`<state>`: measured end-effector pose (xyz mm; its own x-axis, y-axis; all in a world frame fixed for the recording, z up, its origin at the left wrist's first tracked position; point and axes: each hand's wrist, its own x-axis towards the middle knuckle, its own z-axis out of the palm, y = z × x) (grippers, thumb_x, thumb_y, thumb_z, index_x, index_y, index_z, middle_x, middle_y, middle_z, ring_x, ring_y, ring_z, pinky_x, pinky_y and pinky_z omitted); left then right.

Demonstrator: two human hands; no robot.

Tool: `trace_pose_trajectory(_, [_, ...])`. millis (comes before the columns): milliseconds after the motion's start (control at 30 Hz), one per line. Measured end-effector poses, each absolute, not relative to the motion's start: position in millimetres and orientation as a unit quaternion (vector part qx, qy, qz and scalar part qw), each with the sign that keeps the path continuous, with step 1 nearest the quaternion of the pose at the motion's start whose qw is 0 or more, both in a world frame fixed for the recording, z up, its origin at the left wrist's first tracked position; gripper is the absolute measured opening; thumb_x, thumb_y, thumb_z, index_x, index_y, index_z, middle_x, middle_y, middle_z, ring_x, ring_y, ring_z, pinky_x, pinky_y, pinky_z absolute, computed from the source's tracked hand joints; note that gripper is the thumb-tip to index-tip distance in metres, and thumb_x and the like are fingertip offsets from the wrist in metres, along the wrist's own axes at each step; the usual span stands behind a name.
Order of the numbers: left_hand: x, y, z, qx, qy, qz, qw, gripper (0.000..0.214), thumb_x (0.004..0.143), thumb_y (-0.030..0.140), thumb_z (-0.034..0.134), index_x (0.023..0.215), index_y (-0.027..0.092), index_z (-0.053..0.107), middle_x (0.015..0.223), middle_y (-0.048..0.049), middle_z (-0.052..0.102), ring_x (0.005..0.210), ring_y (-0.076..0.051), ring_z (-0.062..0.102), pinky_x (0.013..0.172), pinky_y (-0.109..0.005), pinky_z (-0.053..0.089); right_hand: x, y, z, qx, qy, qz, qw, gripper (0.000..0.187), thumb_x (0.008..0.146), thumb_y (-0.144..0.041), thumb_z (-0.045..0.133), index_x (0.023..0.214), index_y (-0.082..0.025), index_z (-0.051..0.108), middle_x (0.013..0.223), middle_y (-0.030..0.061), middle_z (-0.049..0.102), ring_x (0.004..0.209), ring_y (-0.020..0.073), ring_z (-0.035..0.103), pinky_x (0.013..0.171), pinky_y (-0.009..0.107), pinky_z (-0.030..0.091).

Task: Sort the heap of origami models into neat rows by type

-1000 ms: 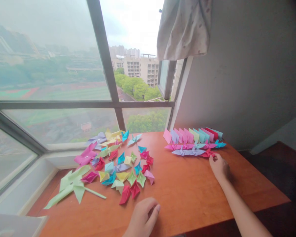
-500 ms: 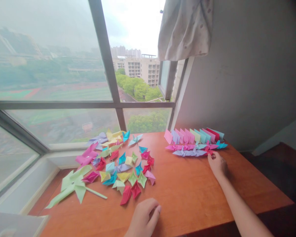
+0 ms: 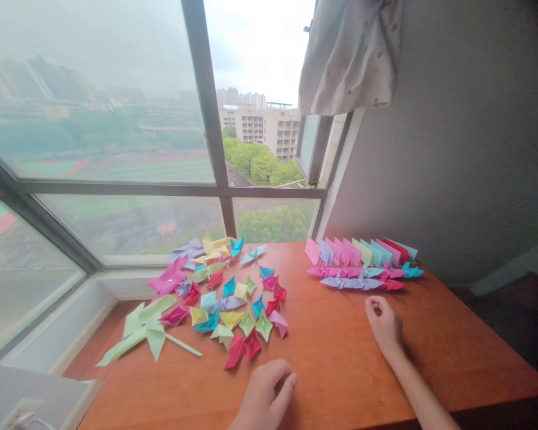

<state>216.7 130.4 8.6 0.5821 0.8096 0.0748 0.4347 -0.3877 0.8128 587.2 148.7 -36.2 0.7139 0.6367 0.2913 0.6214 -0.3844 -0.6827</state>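
Note:
My right hand point(image 3: 384, 327) is above the table, its fingers curled to the thumb and nothing showing between them. Just beyond it lies a red paper crane point(image 3: 392, 285), apart from the fingers, at the right end of a row with lilac paper cranes point(image 3: 350, 283). Behind that row is another of pink and blue cranes point(image 3: 334, 272). At the bottom centre my left hand point(image 3: 269, 391) rests on the table, loosely closed, with no object visible in it. Closest to it are red folded-paper pieces point(image 3: 235, 351) at the front of a colourful origami heap.
A row of upright folded papers point(image 3: 350, 252) stands behind the cranes. On the left lie a pale green pinwheel point(image 3: 144, 327) with a stick and a magenta pinwheel point(image 3: 168, 276). Windows border the wooden table point(image 3: 327, 370) at the back; a curtain point(image 3: 349, 60) hangs above.
My right hand has let go of the red crane and drawn back toward me, leaving it at the row's end. My left hand stays put. The view has shifted slightly left.

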Motion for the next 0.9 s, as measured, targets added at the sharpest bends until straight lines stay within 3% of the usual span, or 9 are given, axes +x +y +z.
trace_pose_trajectory(200, [216.5, 129.9, 12.3, 0.75, 0.403, 0.27, 0.449, 0.027, 0.094, 0.029, 0.047, 0.072, 0.018, 0.059, 0.068, -0.0023, 0.061, 0.066, -0.016, 0.055, 0.064, -0.025, 0.039, 507.8, 159.2, -35.5, -0.733, -0.542, 0.1, 0.398, 0.032, 0.086, -0.048, 0.046, 0.083, -0.021, 0.064, 0.069, 0.0035, 0.067, 0.063, 0.0185, 0.063, 0.06, 0.026, 0.046])
trace_pose_trajectory(400, [212.8, 140.2, 39.2, 0.737, 0.395, 0.292, 0.465, 0.027, 0.094, 0.032, 0.049, 0.076, 0.017, 0.063, 0.069, -0.0027, 0.064, 0.065, -0.016, 0.057, 0.061, -0.023, 0.04, 465.8, 180.2, -30.6, -0.691, -0.618, 0.114, 0.358, 0.026, 0.088, -0.037, 0.044, 0.083, -0.021, 0.063, 0.068, 0.0024, 0.066, 0.061, 0.0168, 0.062, 0.059, 0.025, 0.044])
trace_pose_trajectory(533, [204.4, 179.7, 77.0, 0.774, 0.397, 0.307, 0.385, 0.027, 0.096, 0.031, 0.045, 0.084, 0.019, 0.066, 0.073, -0.0012, 0.067, 0.065, -0.014, 0.058, 0.059, -0.022, 0.041, 457.2, 183.7, -33.5, -0.692, -0.639, 0.105, 0.319, 0.023, 0.088, -0.034, 0.043, 0.083, -0.022, 0.063, 0.067, 0.0021, 0.066, 0.061, 0.0174, 0.061, 0.059, 0.026, 0.042])
trace_pose_trajectory(633, [198.5, 231.2, 97.4, 0.821, 0.463, 0.241, 0.23, 0.023, 0.096, 0.026, 0.045, 0.09, 0.021, 0.066, 0.081, 0.0001, 0.069, 0.074, -0.014, 0.063, 0.068, -0.022, 0.045, 455.4, 181.7, -35.0, -0.696, -0.646, 0.101, 0.296, 0.023, 0.088, -0.033, 0.043, 0.084, -0.022, 0.063, 0.068, 0.0019, 0.066, 0.062, 0.0181, 0.061, 0.058, 0.026, 0.04])
trace_pose_trajectory(767, [198.5, 306.5, 97.8, 0.805, 0.533, 0.207, 0.157, 0.017, 0.093, 0.021, 0.05, 0.098, 0.017, 0.066, 0.101, -0.0069, 0.069, 0.092, -0.02, 0.064, 0.083, -0.03, 0.047, 453.7, 180.2, -34.1, -0.697, -0.653, 0.091, 0.283, 0.024, 0.088, -0.033, 0.042, 0.083, -0.023, 0.063, 0.067, 0.0023, 0.065, 0.063, 0.0189, 0.062, 0.058, 0.026, 0.038])
trace_pose_trajectory(900, [206.4, 355.6, 80.5, 0.792, 0.58, 0.151, 0.116, 0.025, 0.092, 0.026, 0.059, 0.114, 0.014, 0.061, 0.112, -0.0097, 0.065, 0.1, -0.023, 0.063, 0.086, -0.04, 0.051, 453.5, 181.9, -34.4, -0.696, -0.648, 0.09, 0.296, 0.024, 0.089, -0.034, 0.043, 0.081, -0.023, 0.063, 0.065, 0.0017, 0.064, 0.06, 0.0185, 0.061, 0.057, 0.026, 0.038])
